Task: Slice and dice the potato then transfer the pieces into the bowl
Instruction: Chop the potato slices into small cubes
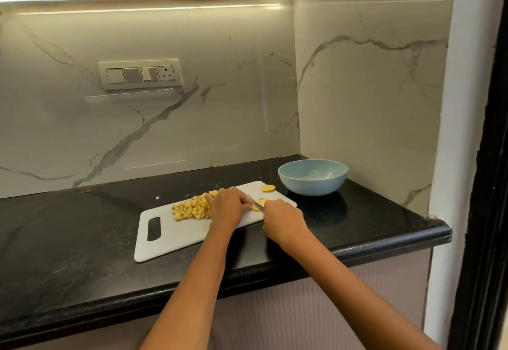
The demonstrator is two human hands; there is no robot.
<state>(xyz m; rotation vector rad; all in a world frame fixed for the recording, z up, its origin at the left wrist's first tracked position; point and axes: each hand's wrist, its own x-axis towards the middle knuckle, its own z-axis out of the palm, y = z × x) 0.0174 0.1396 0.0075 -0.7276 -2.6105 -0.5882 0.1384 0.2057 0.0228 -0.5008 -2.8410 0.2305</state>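
Observation:
A white cutting board [170, 239] lies on the black counter. A heap of diced potato [191, 209] sits on its middle. My left hand [228, 204] holds down a potato slice [259, 204] with curled fingers. My right hand [283, 219] grips a knife [254, 201], its blade angled over that slice; the handle is hidden in the fist. Another potato slice [268, 188] lies at the board's far corner. The light blue bowl [313, 182] stands just right of the board, with nothing visible inside.
One stray potato cube [157, 198] lies on the counter [68, 226] behind the board. A marble wall with a switch panel [140, 74] rises behind, and a side wall closes off the right. The counter's front edge runs below my forearms.

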